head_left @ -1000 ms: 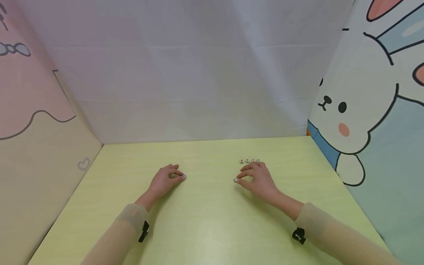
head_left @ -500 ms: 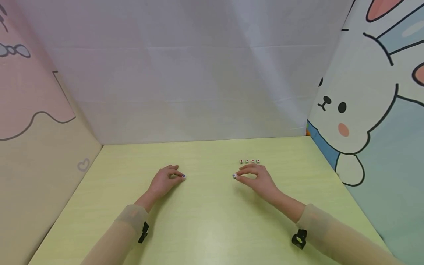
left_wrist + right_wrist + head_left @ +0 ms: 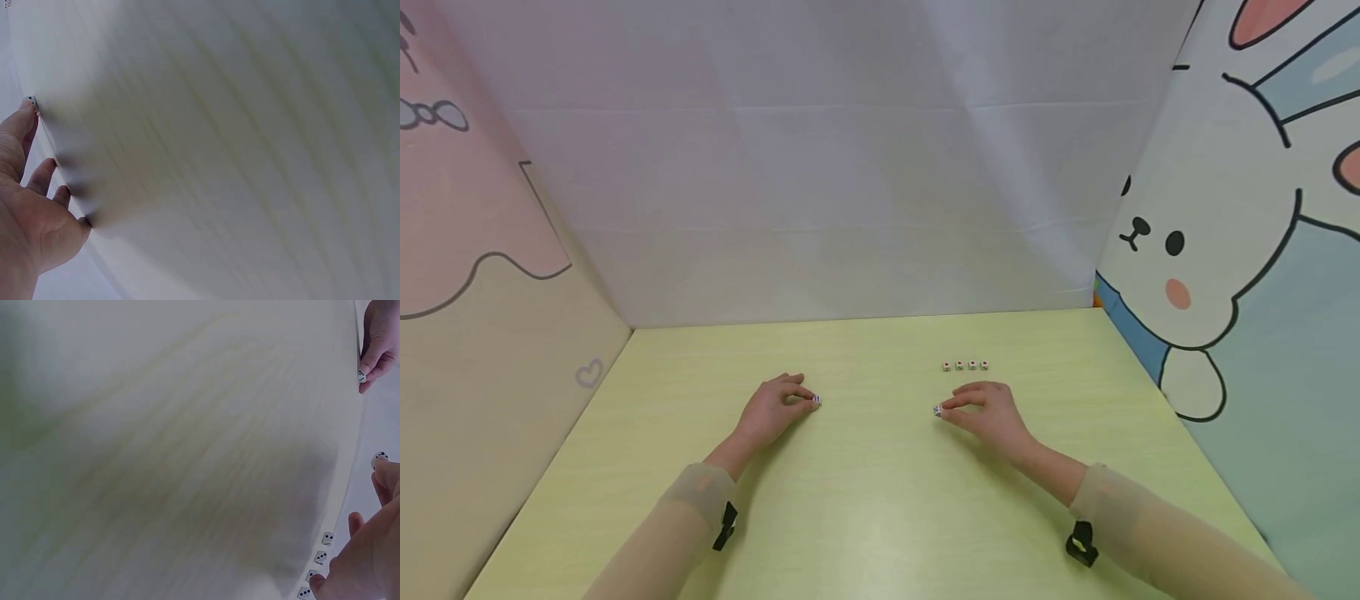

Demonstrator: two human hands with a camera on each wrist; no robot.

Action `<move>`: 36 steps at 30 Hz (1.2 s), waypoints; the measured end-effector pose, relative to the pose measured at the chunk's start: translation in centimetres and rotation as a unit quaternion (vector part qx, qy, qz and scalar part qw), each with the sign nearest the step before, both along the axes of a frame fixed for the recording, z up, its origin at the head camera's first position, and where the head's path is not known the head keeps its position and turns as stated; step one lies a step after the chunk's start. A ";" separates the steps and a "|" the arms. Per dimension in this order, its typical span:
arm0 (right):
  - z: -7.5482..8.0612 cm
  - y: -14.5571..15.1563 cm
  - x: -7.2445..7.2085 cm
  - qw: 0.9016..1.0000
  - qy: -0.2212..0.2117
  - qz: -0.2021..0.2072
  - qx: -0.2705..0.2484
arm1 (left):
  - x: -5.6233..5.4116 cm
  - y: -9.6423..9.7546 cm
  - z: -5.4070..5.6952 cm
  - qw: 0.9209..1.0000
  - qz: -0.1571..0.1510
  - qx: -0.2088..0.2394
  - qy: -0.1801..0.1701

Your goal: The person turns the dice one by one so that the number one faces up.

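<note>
On the left of the table, my left hand [image 3: 772, 410] pinches a small white die [image 3: 817, 401] between thumb and index finger. In the left wrist view that die [image 3: 32, 103] shows at the fingertips, and the other fingertips touch the tabletop. My right hand [image 3: 991, 414] pinches a second white die [image 3: 937, 410] by its fingertips. The right wrist view shows this die [image 3: 379, 459] apart from the table surface. Behind the right hand, several dice [image 3: 959, 366] stand in a spaced row, red pips upward.
The pale yellow-green table [image 3: 865, 500] is bounded by a white cloth backdrop [image 3: 850, 208]. A rabbit-printed panel [image 3: 1262, 317] stands on the right, and a pink and cream panel [image 3: 490, 375] on the left. Black straps [image 3: 1081, 546] sit at the sleeve cuffs.
My right hand first lifted its die slightly, then drew it back toward me and a little right, uncovering the whole row of dice. My left hand has stayed in place.
</note>
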State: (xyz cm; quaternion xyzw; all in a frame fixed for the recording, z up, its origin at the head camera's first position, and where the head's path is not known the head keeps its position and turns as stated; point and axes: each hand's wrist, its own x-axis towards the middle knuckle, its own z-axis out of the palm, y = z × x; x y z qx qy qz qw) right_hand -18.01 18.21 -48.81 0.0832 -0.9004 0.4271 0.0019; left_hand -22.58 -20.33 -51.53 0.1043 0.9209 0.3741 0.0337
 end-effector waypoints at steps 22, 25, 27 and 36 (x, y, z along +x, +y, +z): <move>-1.2 0.2 0.8 0.994 0.032 0.012 0.099 | 0.3 0.2 1.1 1.000 0.004 0.000 -0.002; -1.2 0.3 0.9 0.994 0.037 0.014 0.104 | 0.2 0.2 1.0 1.000 0.004 -0.001 -0.001; -1.2 0.4 0.9 0.994 0.040 0.015 0.105 | 0.2 0.1 1.0 1.000 0.004 0.000 -0.002; -1.2 0.7 1.0 0.993 0.050 0.018 0.109 | 0.0 0.0 0.5 1.000 0.002 0.001 0.000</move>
